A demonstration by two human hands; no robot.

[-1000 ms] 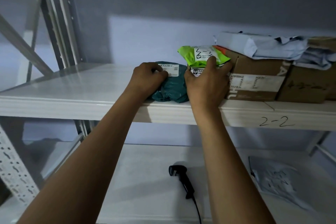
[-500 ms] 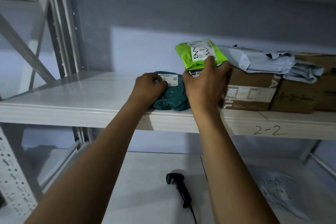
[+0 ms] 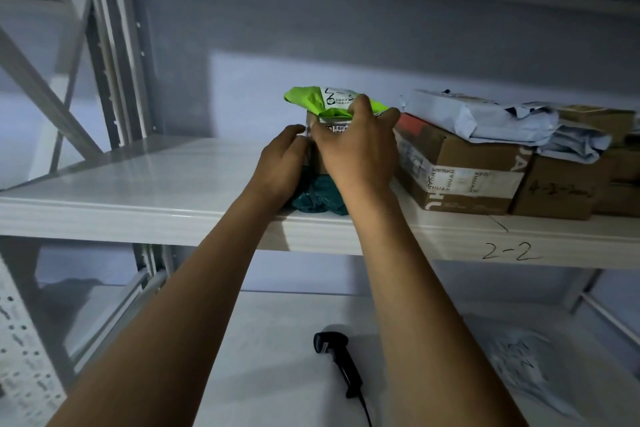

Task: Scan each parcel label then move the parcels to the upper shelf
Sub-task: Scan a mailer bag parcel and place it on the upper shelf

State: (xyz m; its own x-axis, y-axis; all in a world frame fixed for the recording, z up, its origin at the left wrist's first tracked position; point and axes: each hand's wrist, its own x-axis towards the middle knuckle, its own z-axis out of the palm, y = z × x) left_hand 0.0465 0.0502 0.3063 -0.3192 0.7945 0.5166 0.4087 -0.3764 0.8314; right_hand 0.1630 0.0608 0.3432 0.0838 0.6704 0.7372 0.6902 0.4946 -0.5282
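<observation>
Green parcel [image 3: 310, 101] gripped under right hand's [image 3: 360, 152] fingers [image 3: 361, 107].

Upper shelf [image 3: 156, 184]: my right hand [image 3: 360, 152] and left hand [image 3: 280, 166] hold box [image 3: 325, 122], green parcel [image 3: 311, 102] atop, teal parcel [image 3: 320, 196] beneath. Lower shelf [image 3: 270, 374]: scanner [image 3: 337, 357].

Lime parcel [image 3: 309, 101] above teal parcel [image 3: 321, 197]

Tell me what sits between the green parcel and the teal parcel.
A small brown box, below the green parcel, above the teal parcel; head view.
</observation>
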